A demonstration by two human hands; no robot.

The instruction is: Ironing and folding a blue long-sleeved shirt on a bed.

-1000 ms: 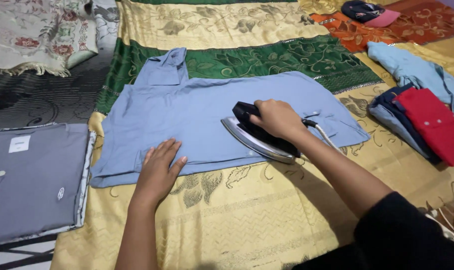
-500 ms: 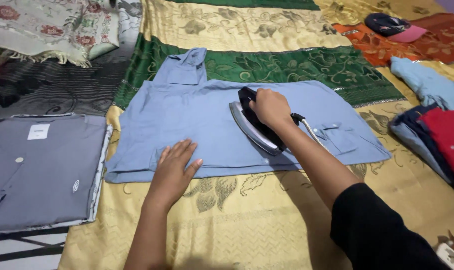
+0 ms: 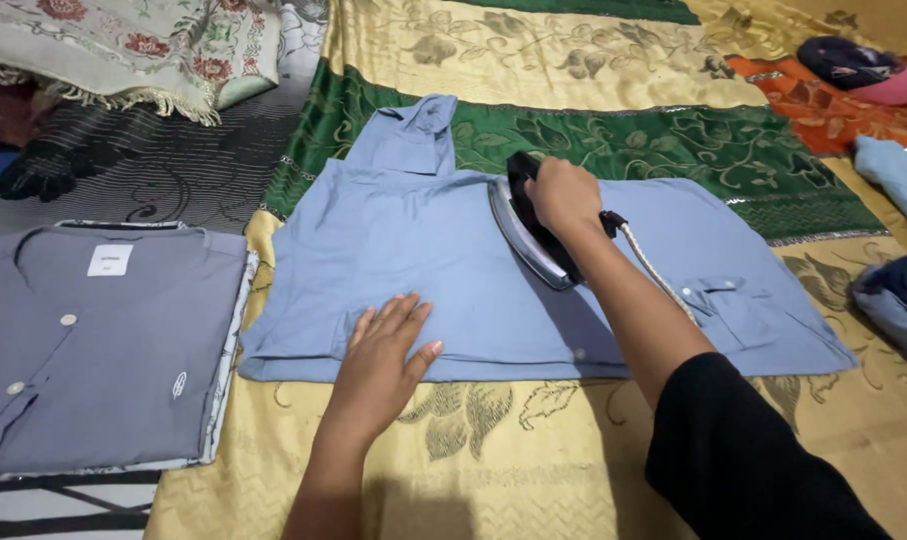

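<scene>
Landmark: the blue shirt (image 3: 453,270) that I have spread flat in front of me; every place below is told from it.
Blue shirt: it lies on a gold, green and orange patterned cloth (image 3: 533,450), collar end up at the far side, one chest pocket with a button showing near my right forearm.
Right hand (image 3: 563,195): my fingers are closed around the handle of the iron, gripping it from above.
Iron (image 3: 528,230): black on top with a shiny metal soleplate, resting flat on the upper middle of the shirt, its nose towards the shirt's far edge.
Cord (image 3: 658,275): a pale braided cord leaves the back of the iron and runs along my right forearm, over the shirt.
Left hand (image 3: 383,355): open and flat, fingers spread a little, palm pressed on the shirt's near hem, holding nothing; it is well apart from the iron.
Sleeve: my right arm wears a black sleeve (image 3: 743,460) near the shirt's near right corner.
Folded grey shirt (image 3: 93,340): just beside the blue shirt's left edge, neatly folded, buttons and a white label on view.
Floral blanket (image 3: 123,45): beyond the shirt's far left corner, pale with red flowers and a fringe.
Cap (image 3: 868,70): dark with a pink peak, far off past the shirt's far right corner.
Folded clothes (image 3: 898,295): a pile of blue pieces off the shirt's right end, cut by the frame.
</scene>
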